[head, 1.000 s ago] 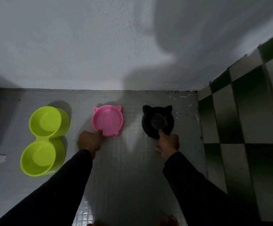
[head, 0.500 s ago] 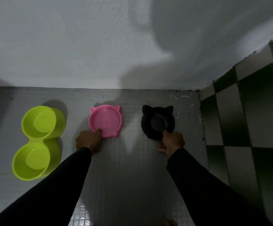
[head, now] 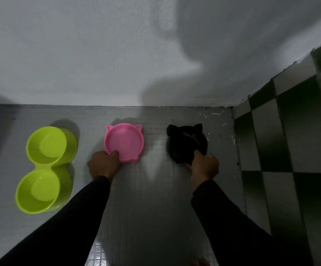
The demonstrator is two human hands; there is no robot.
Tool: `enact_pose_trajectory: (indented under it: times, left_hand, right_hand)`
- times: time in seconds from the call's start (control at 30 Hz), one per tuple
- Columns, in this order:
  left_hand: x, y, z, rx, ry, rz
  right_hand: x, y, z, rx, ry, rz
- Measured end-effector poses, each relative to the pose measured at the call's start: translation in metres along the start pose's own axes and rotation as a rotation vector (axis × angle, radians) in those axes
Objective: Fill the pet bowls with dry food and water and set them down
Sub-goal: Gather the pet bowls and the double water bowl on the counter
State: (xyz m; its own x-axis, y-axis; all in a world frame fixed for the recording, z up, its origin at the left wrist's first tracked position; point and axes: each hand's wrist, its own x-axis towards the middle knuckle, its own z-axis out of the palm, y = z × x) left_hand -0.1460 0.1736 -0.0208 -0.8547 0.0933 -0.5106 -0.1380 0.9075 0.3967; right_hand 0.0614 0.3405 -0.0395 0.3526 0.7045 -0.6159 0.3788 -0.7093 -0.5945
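Currently, left hand [head: 103, 164] grips the pink bowl [head: 124, 142]'s near rim, right hand [head: 204, 167] the black bowl [head: 186, 144]'s, both on the floor. Lifting them level seems best.

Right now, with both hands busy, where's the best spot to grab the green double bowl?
Probably at the narrow waist of the green double bowl, where its two cups join. It lies flat on the floor, free of the left hand, so pinching that neck from above or its near side would balance both cups.
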Motion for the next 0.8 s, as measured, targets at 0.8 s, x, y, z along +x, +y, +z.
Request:
enact_pose_trajectory:
  times: [0.8]
  left_hand:
    - [-0.045,0.014,-0.031,-1.175,-0.354,-0.168]
  right_hand:
    - [-0.082,-0.046,-0.017,0.455,-0.302,0.036]
